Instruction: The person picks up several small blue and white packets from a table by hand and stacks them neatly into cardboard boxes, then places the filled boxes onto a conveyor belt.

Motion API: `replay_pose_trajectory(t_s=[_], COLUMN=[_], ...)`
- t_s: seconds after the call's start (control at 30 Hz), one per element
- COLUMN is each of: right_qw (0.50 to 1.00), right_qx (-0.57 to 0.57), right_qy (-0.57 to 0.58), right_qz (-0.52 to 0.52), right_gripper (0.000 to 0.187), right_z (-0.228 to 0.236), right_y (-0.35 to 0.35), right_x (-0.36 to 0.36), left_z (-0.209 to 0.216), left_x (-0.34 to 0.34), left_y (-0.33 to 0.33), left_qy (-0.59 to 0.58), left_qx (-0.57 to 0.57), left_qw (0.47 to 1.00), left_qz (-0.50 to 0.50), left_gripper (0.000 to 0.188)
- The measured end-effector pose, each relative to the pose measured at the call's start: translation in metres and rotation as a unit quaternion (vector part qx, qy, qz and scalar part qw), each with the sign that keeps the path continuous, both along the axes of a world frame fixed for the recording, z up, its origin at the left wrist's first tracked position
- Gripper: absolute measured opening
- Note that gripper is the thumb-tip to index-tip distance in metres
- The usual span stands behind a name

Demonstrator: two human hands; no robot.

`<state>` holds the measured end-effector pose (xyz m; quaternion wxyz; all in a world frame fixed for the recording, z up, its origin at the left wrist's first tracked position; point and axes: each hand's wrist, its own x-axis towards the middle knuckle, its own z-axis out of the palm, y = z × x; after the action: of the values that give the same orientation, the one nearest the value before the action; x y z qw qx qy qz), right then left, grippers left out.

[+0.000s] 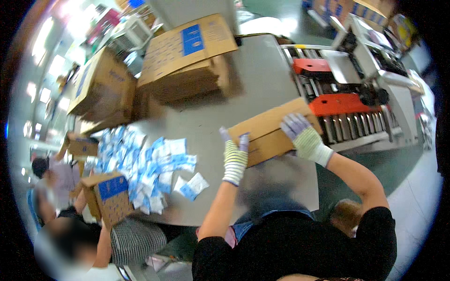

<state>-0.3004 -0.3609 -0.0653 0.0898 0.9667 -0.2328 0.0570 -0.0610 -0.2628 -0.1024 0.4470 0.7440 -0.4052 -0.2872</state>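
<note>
A long cardboard box (267, 133) was right of centre in the frame, over the right edge of the grey table (262, 65). The left hand (235, 159) was at its left end, thumb and a finger spread apart; whether they pinched it, I cannot tell. The right hand (307, 138) lay on top near the right end, fingers extended and close together, its thumb unclear. Blue-and-white packets (140, 161) lay heaped left of centre. A roller machine with orange parts (344, 104) stood at upper right.

held carton (262, 127): underside hidden | packets (161, 157): print illegible (too small) | co-worker (70, 239): head blurred
</note>
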Motion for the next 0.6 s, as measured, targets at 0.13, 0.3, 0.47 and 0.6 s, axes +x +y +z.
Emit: replay_pose_trajectory(t_s=[0.13,0.3,0.47,0.6], right_qw=[0.997,0.988,0.991,0.997], right_qx=[-0.022,-0.029,-0.017,0.021], right_qy=[-0.072,-0.150,-0.133,-0.066], right_qz=[-0.004,0.015,0.027,-0.021], right_gripper=[0.053,0.044,0.049,0.070], right_z=[-0.005,-0.006,-0.006,0.001], right_y=[-0.017,-0.037,-0.082,-0.114], right_x=[0.013,0.039,0.047,0.063], left_z=[-0.018,-0.013,-0.012,-0.022], left_x=[0.025,0.060,0.059,0.069], left_y=[-0.036,-0.062,-0.088,-0.134], left_qy=[0.143,0.256,0.173,0.152], left_qx=[-0.052,-0.064,-0.113,-0.122], left_qw=[0.988,0.961,0.972,0.978], left_qz=[-0.017,-0.088,-0.114,-0.075], left_gripper=[0.079,0.080,0.080,0.074])
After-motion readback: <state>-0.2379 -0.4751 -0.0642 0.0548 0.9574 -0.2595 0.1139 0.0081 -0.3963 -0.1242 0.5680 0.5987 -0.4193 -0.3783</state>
